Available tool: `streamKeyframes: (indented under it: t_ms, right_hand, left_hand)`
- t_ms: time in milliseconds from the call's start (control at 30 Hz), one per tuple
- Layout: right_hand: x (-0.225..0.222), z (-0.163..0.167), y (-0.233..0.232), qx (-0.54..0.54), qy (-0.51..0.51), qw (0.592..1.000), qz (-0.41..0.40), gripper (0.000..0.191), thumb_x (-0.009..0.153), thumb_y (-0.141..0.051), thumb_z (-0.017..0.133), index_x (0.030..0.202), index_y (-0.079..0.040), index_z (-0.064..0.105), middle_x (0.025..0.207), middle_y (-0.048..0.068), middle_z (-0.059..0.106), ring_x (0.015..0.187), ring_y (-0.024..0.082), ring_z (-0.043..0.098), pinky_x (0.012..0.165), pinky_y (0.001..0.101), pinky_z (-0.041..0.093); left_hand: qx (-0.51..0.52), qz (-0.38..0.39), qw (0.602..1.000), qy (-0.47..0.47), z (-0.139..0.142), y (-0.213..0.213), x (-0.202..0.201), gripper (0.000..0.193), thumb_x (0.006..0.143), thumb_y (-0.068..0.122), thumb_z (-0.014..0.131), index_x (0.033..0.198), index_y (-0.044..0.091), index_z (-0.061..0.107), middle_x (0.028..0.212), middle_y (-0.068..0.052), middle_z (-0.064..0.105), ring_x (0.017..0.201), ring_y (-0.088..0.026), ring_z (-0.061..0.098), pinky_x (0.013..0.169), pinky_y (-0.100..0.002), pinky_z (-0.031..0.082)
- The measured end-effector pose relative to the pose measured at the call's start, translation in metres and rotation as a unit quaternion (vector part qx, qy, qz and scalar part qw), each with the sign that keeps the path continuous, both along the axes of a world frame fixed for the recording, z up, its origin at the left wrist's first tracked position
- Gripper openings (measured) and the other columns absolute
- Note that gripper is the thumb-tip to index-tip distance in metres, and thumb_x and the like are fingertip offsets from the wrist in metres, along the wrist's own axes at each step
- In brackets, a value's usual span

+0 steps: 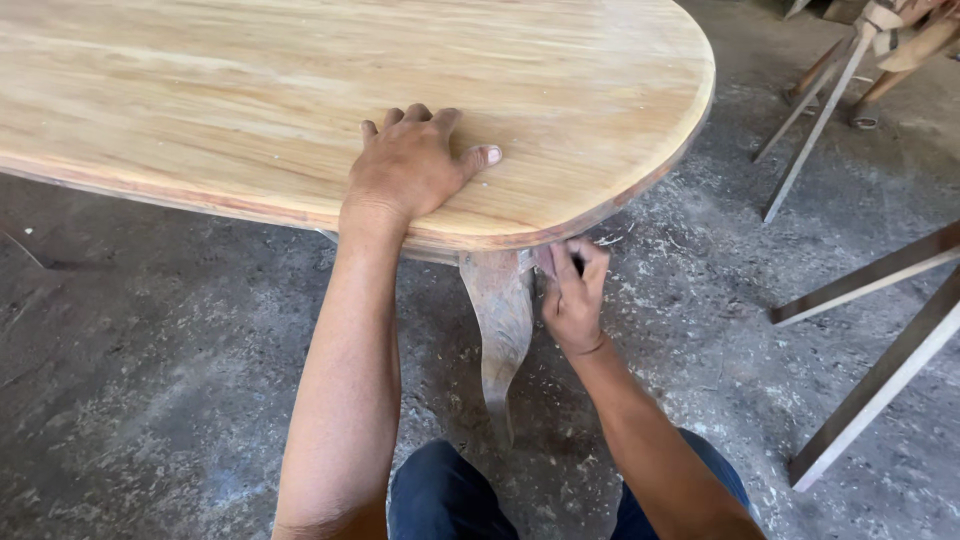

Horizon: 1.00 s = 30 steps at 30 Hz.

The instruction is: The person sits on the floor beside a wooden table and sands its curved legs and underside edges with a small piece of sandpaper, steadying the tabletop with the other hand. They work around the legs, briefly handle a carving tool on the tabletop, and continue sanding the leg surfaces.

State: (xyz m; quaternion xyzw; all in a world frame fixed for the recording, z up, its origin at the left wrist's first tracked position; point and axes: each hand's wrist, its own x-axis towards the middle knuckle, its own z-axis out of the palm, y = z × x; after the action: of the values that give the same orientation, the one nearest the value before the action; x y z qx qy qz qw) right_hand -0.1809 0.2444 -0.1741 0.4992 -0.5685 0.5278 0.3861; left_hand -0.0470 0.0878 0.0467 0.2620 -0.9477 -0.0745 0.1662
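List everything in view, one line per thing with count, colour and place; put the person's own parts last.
tabletop: one, pale bare wood with a reddish edge, rounded end, fills the upper left.
table leg: one in view, curved, greyish-brown wood, under the rounded end at centre.
floor: one, grey concrete strewn with sawdust and shavings, all around.
wooden slats: two, brown with pale edges, slanting in from the right edge.
thin sticks: a few, pale wood, leaning at upper right beside other wooden pieces that are too cropped to tell.
trousers: dark blue, both knees at the bottom centre.
left hand: one, flat on the tabletop near its edge, fingers spread.
right hand: one, under the tabletop's edge beside the leg's top, fingers pinched on something too hidden to name.
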Motion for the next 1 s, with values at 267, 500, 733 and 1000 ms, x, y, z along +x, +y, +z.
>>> streamKeyframes:
  t_ms: [267,500,733,1000]
  right_hand:
    - [0.005,0.008,0.001,-0.028,0.031,0.999,-0.01,0.04,0.089,0.017,0.054,0.128,0.007,0.062,0.125,0.023,0.05,0.115,0.036,0.053,0.102,0.044,0.048]
    - [0.022,0.018,0.004,-0.02,0.061,0.998,-0.016,0.043,0.083,0.016,0.056,0.124,0.005,0.064,0.125,0.023,0.051,0.117,0.038,0.052,0.101,0.046,0.046]
    - [0.028,0.019,0.002,0.003,0.022,0.999,0.023,0.052,0.083,0.019,0.056,0.134,0.01,0.063,0.122,0.019,0.051,0.116,0.033,0.055,0.103,0.0441,0.049]
    - [0.038,0.007,0.005,0.003,0.008,0.998,0.061,0.052,0.089,0.021,0.05,0.139,0.011,0.061,0.122,0.02,0.05,0.115,0.033,0.058,0.103,0.0386,0.054]
  left_hand:
    - [0.009,0.015,1.0,-0.013,0.002,0.003,-0.001,0.09,0.085,0.08,0.048,0.148,0.017,0.048,0.151,-0.017,0.047,0.147,-0.037,0.031,0.121,-0.059,0.019]
    - [0.002,0.012,1.0,-0.009,0.004,0.004,0.001,0.091,0.085,0.08,0.049,0.148,0.014,0.051,0.149,-0.016,0.05,0.146,-0.037,0.035,0.121,-0.06,0.021]
    - [0.011,0.018,1.0,-0.015,0.005,0.007,0.001,0.09,0.085,0.08,0.048,0.148,0.015,0.051,0.149,-0.015,0.051,0.147,-0.035,0.035,0.122,-0.06,0.021]
    - [0.018,0.015,1.0,-0.004,0.005,0.004,0.002,0.089,0.085,0.079,0.051,0.146,0.014,0.053,0.148,-0.015,0.052,0.147,-0.034,0.036,0.122,-0.058,0.023]
